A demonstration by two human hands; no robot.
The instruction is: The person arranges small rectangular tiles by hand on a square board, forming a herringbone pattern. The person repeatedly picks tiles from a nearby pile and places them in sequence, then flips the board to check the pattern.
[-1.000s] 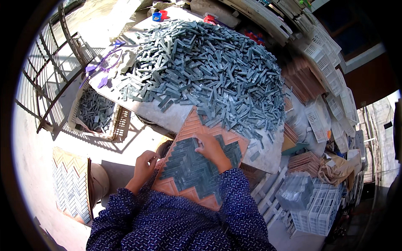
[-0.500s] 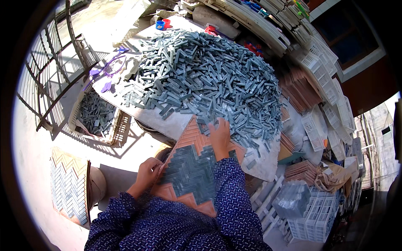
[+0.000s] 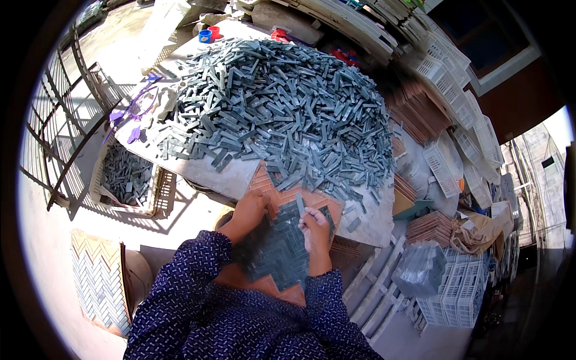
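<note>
Grey strip pinched in right hand, jutting beyond fingertips

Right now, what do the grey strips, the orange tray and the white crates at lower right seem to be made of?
Strips: perhaps matte stone or ceramic; their grey looks uneven and dusty. Tray: probably matte moulded plastic, or rubber; its ridges share one orange colour. Crates: likely smooth plastic; their open lattice walls look regular.
</note>
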